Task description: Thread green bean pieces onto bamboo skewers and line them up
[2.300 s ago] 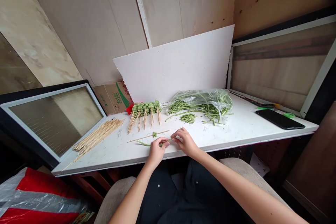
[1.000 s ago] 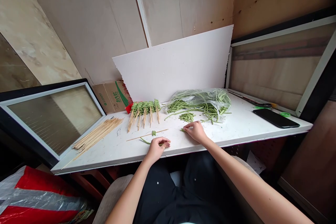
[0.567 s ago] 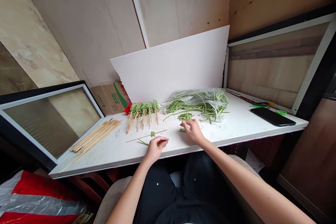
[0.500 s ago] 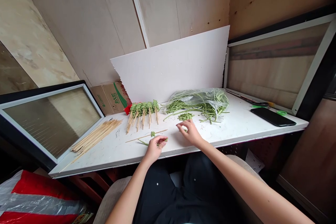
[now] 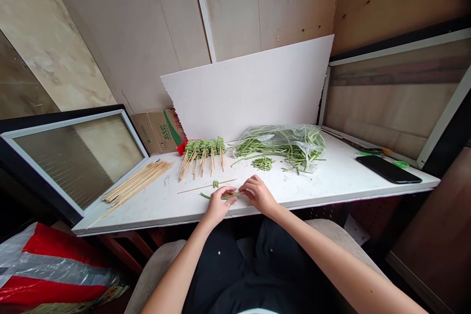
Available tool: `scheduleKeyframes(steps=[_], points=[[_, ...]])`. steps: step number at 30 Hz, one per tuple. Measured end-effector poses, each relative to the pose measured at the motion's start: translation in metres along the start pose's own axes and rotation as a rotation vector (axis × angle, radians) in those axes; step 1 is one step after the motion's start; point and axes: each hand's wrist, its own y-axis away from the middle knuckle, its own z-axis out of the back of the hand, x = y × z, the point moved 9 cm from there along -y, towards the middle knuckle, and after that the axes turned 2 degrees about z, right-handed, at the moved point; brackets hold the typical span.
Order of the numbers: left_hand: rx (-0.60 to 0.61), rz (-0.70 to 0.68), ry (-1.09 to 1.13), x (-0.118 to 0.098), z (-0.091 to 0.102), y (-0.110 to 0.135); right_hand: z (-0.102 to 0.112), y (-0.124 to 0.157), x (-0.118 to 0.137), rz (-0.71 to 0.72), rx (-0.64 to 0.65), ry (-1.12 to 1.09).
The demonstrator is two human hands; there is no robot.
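The left hand was closed around a long green bean above the near edge of the white table, and the right hand pinched the bean's right end. Just beyond the left hand lay a single skewer bearing a few bean pieces. Farther off, a pile of cut pieces sat in front of bagged beans, with filled skewers to their left and bare sticks at far left.
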Motion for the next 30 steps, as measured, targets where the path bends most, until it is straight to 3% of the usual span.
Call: scheduleKeyframes(steps=[5, 13, 18, 25, 30], points=[[-0.065, 0.018, -0.032, 0.003, 0.003, 0.001, -0.001, 0.002, 0.001, 0.012, 0.016, -0.032], [0.013, -0.004, -0.054, 0.000, -0.005, 0.002, -0.007, 0.003, 0.007, -0.002, 0.035, -0.081], [0.075, -0.061, -0.119, -0.008, -0.011, 0.002, -0.011, 0.003, 0.006, -0.089, 0.012, -0.198], [0.148, -0.052, 0.013, -0.003, -0.010, 0.000, -0.012, 0.002, -0.007, -0.280, 0.000, -0.366], [0.158, -0.033, 0.063, 0.000, -0.009, -0.002, -0.007, 0.000, -0.012, -0.297, -0.011, -0.419]])
